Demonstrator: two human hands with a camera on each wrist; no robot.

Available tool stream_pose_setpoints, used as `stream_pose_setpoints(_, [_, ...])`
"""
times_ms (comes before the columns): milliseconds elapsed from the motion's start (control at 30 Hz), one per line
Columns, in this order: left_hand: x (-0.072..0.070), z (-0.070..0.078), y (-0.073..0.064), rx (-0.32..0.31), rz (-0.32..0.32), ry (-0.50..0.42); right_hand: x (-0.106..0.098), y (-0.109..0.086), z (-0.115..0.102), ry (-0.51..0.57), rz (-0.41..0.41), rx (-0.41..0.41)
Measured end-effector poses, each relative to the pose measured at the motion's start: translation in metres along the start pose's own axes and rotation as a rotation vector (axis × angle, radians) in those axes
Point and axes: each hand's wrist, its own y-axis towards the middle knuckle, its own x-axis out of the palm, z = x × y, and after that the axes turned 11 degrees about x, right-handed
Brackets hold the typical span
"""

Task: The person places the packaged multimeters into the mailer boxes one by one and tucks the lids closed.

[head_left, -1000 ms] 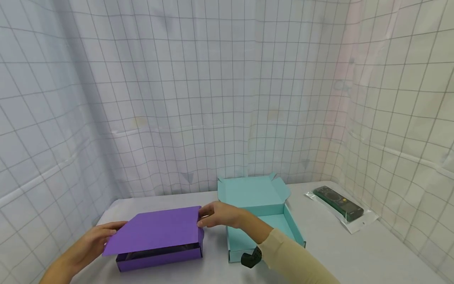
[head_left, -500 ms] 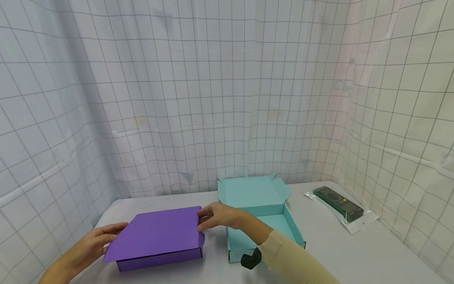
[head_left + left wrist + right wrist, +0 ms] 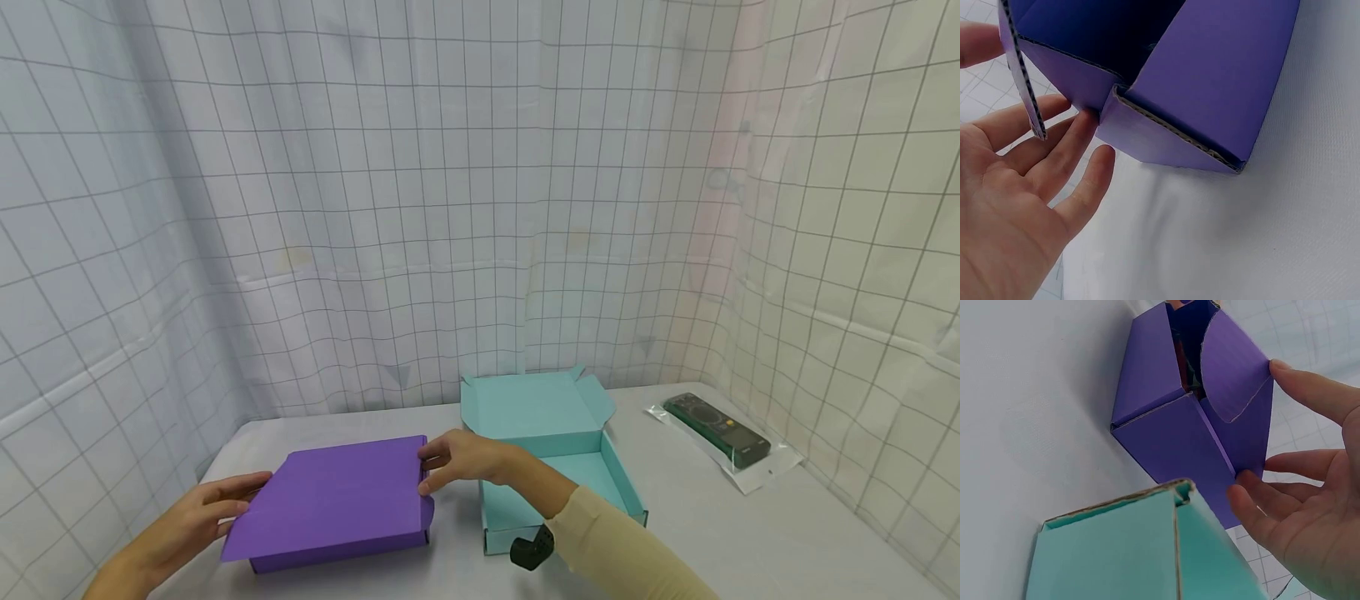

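A purple cardboard box (image 3: pixel 337 500) stands on the left of the table, its lid lowered but still apart from the box's front wall in both wrist views. The lid's left edge hangs out past the box. At that side my left hand (image 3: pixel 198 517) touches the box with nearly straight fingers, as the left wrist view shows. My right hand (image 3: pixel 468 458) rests along the right edge, its thumb at the lid's corner by a rounded side flap (image 3: pixel 1229 369). Something dark and partly reddish shows through the gap (image 3: pixel 1188 369); its kind is hidden.
A teal cardboard box (image 3: pixel 536 404) lies open to the right, under my right forearm. Farther right is a green and black multimeter (image 3: pixel 716 427) in a clear plastic bag. Grid-patterned white curtains (image 3: pixel 450 208) enclose the table (image 3: pixel 750 533). A black device sits at my right sleeve.
The purple lid has come down, and its front edge now covers the dark opening that showed in the head view. Both hands have kept nearly the same places.
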Motion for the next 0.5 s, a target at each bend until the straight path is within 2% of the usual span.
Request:
stream_pose_setpoints(167, [0.000, -0.001, -0.001, 0.003, -0.008, 0.040, 0.002, -0.001, 0.000, -0.004, 0.011, 0.003])
stream_pose_setpoints(233, [0.000, -0.001, -0.001, -0.012, 0.014, 0.062, 0.003, -0.001, 0.000, -0.018, 0.030, 0.004])
stream_pose_setpoints(400, [0.003, -0.002, -0.001, -0.028, 0.063, 0.147, 0.009, 0.000, -0.002, -0.135, 0.128, 0.020])
stream_pose_setpoints(500, [0.005, -0.003, -0.001, -0.033, 0.057, 0.209, 0.013, 0.000, -0.004, -0.215, 0.175, 0.049])
